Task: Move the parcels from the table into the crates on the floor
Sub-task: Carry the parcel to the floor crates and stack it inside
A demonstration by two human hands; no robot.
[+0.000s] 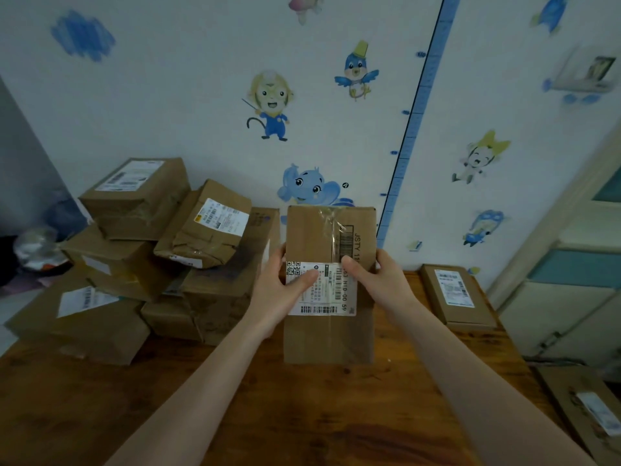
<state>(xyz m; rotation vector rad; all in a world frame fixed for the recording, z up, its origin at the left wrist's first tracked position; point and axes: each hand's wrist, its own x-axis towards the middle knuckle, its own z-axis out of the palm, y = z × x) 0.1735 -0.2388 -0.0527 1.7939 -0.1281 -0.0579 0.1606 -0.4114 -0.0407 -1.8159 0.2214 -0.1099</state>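
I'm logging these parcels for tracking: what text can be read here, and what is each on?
"JSTY 11": printed on the held parcel, beside a barcode; the right hand hides the rest.
"H10-00 59": on its white label, which the left hand partly covers.
"A": circled mark on the wall beside the blue elephant.
Too blurred: the label's small print, labels on the other parcels, numbers on the height chart.

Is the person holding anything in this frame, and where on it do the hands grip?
Yes: a brown cardboard parcel, held by both hands at mid-height. The left hand grips its left edge, thumb on the white label; the right hand grips its right edge.
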